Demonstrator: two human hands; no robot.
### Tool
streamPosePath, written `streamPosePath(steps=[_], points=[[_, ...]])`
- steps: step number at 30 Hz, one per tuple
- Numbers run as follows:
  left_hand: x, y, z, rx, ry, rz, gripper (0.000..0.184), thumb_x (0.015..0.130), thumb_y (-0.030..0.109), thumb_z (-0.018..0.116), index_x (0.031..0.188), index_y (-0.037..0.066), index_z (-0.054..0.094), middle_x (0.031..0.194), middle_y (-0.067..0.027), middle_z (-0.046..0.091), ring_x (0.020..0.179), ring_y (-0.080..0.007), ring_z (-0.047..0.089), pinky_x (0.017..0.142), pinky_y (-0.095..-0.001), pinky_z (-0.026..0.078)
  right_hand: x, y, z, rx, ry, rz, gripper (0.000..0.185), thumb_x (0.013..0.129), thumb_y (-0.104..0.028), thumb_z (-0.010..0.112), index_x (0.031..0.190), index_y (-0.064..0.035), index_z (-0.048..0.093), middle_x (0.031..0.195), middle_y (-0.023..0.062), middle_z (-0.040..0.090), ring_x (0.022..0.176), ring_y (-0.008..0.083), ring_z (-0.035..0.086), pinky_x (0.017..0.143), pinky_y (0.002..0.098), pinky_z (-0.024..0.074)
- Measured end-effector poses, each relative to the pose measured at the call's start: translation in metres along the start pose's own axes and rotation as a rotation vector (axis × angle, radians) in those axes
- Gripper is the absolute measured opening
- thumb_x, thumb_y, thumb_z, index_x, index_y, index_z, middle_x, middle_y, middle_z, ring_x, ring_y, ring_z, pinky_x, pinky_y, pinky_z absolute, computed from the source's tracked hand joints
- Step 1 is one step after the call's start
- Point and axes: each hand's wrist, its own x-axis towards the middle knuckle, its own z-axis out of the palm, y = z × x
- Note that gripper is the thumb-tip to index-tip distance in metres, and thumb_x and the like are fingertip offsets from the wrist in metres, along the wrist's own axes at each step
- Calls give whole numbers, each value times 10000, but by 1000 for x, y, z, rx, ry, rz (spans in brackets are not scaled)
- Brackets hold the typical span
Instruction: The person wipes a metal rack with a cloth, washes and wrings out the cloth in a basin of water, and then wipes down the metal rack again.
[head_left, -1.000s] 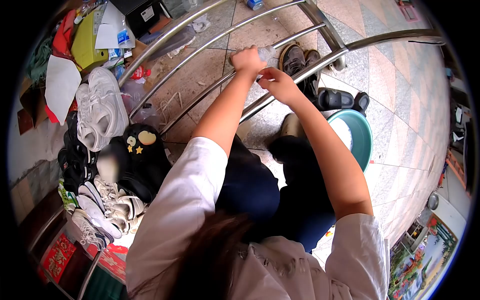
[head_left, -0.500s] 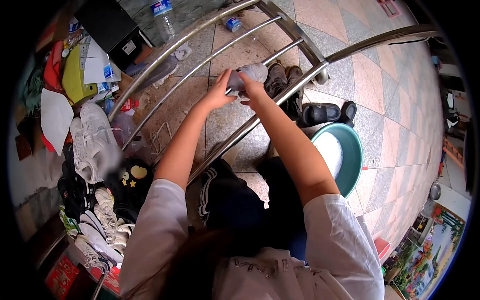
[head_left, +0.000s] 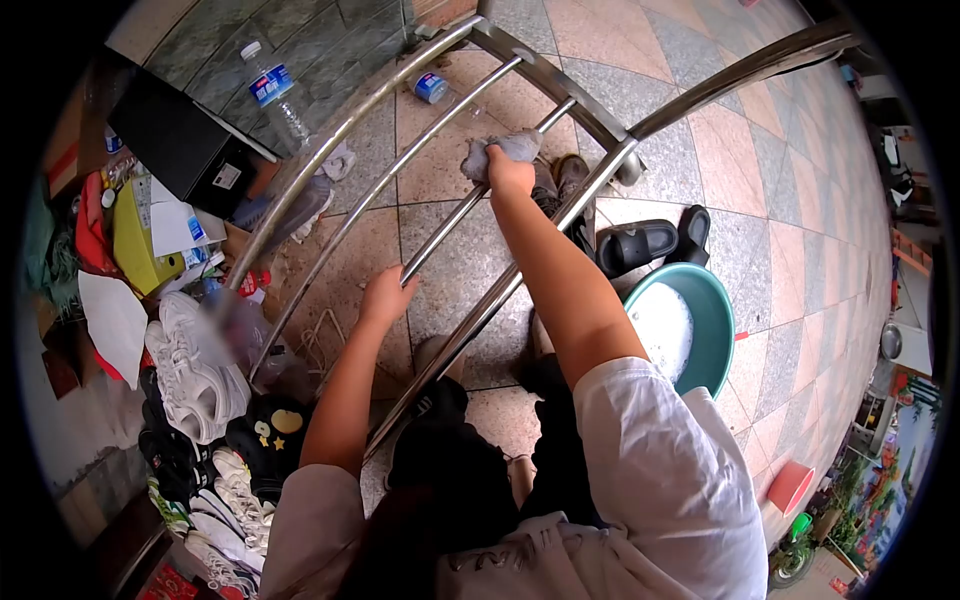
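Observation:
A curved metal rack (head_left: 500, 275) of shiny tubes stands before me. My right hand (head_left: 511, 172) is closed on a wet grey cloth (head_left: 478, 158), which is wrapped over one of the inner bars near its far end. Lower on that same bar, my left hand (head_left: 388, 294) grips the tube with its fingers curled round it. Between the two hands a length of the bar (head_left: 447, 231) lies bare. To the right of my right arm sits a green basin (head_left: 727, 330) with white suds (head_left: 663, 322) inside.
Black slippers (head_left: 637, 248) lie beyond the basin, and dark shoes (head_left: 570, 175) sit under the rack. Piled shoes (head_left: 195, 375), a black box (head_left: 180, 130) and papers crowd the left. A plastic bottle (head_left: 272, 88) stands at the back; a red basin (head_left: 791, 487) is at right.
My left hand has left the cloth and moved down the bar to grip it. My right hand stays on the cloth. The view has shifted slightly.

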Motion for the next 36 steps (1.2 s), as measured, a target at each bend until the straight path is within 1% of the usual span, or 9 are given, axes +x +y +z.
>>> streamPosePath(steps=[7,9,12,15,23,29,31,33,36], points=[[4,-4,6,65,40,40,222,795,237,568,779,16,549,618,-161,562,581,-338,561,541,-411,447,94,-56,-18,-21,109,-85,543,621,-350,650,958,71,591,1043,220,575,1009,306,550,868,338,422],[5,-4,5,97,29,21,213,795,234,568,792,22,550,624,-164,565,595,-341,567,552,-416,455,111,-63,-22,-2,33,-73,621,621,-346,641,1049,88,521,1074,226,558,1013,329,542,882,348,412],[4,2,4,120,13,-25,197,791,225,569,813,30,551,661,-169,580,627,-341,581,576,-423,467,108,-66,-14,18,184,-18,721,619,-338,641,1137,106,408,1103,248,532,1024,359,527,896,360,399],[0,11,-4,211,5,-49,191,782,212,577,868,44,553,708,-166,600,658,-340,594,599,-423,479,122,-45,-6,87,196,-176,618,608,-352,670,1042,68,536,1020,223,582,965,326,567,848,330,432],[-3,24,-9,296,2,-80,234,765,187,582,963,70,543,757,-170,618,706,-344,604,631,-431,488,77,-37,-46,-175,164,-362,626,675,-400,629,1092,41,476,1044,251,556,1001,375,525,864,392,408],[2,15,-2,319,-14,-48,257,760,181,581,976,55,527,769,-169,619,719,-340,605,633,-429,489,37,-24,-144,-236,131,-771,473,609,-281,687,950,20,556,1040,237,555,933,364,541,806,383,429],[1,14,-1,323,9,-37,251,759,183,582,959,46,516,758,-168,616,710,-340,605,628,-428,488,26,-7,-171,-349,441,-1192,442,591,-156,683,977,12,547,1144,218,507,1007,352,510,840,380,421],[2,11,1,344,26,-18,247,761,183,581,954,46,512,755,-169,614,707,-341,604,628,-427,487,12,13,-178,-386,345,-1298,472,608,-43,642,1060,10,515,1239,190,439,1063,347,483,857,366,421],[3,15,-1,344,0,-35,256,761,187,582,965,50,513,758,-172,613,706,-342,604,637,-423,488,-4,51,-166,-594,-115,-1392,582,572,6,611,1139,-72,503,1212,106,486,1099,312,470,915,394,390]])
